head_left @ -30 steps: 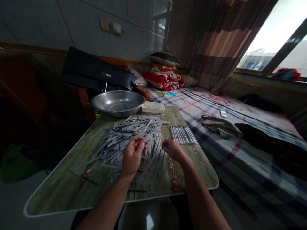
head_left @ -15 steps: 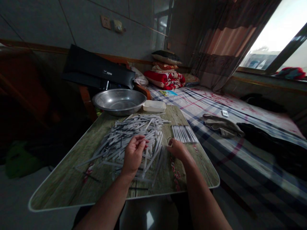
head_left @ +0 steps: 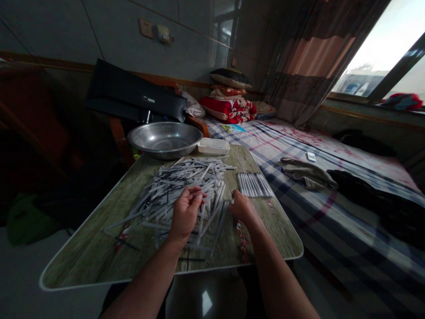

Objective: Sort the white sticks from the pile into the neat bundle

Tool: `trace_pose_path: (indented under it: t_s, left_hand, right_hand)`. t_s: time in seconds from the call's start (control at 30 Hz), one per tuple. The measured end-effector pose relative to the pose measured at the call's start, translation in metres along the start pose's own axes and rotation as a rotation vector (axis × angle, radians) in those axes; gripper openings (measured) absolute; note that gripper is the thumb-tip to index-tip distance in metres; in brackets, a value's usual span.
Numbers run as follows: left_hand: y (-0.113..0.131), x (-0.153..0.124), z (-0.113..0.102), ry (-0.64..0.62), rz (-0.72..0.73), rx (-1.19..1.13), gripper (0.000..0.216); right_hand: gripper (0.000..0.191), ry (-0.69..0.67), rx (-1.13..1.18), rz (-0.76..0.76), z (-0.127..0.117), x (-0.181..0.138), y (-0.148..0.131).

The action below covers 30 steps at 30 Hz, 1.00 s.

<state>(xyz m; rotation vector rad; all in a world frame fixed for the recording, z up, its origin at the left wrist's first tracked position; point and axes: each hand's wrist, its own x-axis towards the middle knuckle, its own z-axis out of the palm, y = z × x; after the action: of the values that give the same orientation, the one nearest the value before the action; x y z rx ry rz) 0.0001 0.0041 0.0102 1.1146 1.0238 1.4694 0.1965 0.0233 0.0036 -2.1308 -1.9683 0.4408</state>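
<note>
A loose heap of thin white sticks [head_left: 181, 188] with some black ones mixed in covers the middle of the table [head_left: 83, 261], and both hands are at its near edge. The left hand [head_left: 186, 212] lies on top of the heap with its fingers [head_left: 195, 192] curled inward, tips drawn together toward the thumb; whether a stick is pinched between them cannot be made out. White sticks fan out just under and beyond those fingertips, and a few run back beneath the palm toward the wrist. The right hand [head_left: 241, 206] sits just right of the heap, knuckles up, fingers bent down onto the tabletop at the ends of the outermost sticks; what it grips, if anything, is hidden under the hand. Just beyond the right fingertips, a neat row of white sticks [head_left: 255, 184] lies side by side, apart from the heap. Further out past the left fingers, at the far edge of the table, stands a wide metal basin [head_left: 165, 139], with a shallow white tray [head_left: 213, 145] touching or nearly touching its right side. To the right of the right hand, off the table, a striped bedspread [head_left: 299, 212] carries a crumpled grey cloth [head_left: 303, 173], and folded red bedding [head_left: 229, 108] is stacked far beyond
</note>
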Motion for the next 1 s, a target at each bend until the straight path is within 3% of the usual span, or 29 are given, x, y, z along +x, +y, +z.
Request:
trace_pose_path:
  t_s: [0.13,0.27,0.43,0.53,0.67,0.77,0.87,1.0]
  left_hand:
    - [0.001,-0.002,0.002,-0.088,-0.015,0.049,0.023]
    - [0.003,-0.006,0.004,-0.253,-0.075,0.085,0.027]
    - [0.008,-0.009,0.004,-0.474,-0.243,-0.038,0.039]
    - [0.011,-0.007,0.002,-0.448,-0.277,-0.104,0.044]
    - [0.009,-0.001,-0.003,-0.235,-0.307,-0.237,0.047]
    - [0.006,0.004,-0.006,-0.122,-0.292,-0.326,0.045]
    - [0.004,0.006,-0.006,-0.091,-0.298,-0.35,0.044]
    - [0.005,0.005,-0.004,-0.086,-0.313,-0.355,0.045]
  right_hand:
    - [0.023,-0.047,0.445,0.022,-0.01,0.002,0.005]
    - [0.024,-0.095,1.067,-0.188,-0.012,-0.004,-0.004]
    - [0.031,-0.065,1.302,-0.361,0.005,-0.009,-0.025]
    - [0.039,-0.089,1.196,-0.394,0.005,-0.01,-0.025]
    - [0.04,-0.089,0.614,-0.561,-0.012,-0.021,-0.014]
    - [0.053,-0.162,0.249,-0.653,-0.02,-0.034,-0.009]
    - [0.065,-0.221,0.055,-0.631,-0.015,-0.042,-0.011]
    - [0.061,-0.224,-0.05,-0.591,-0.003,-0.043,-0.017]
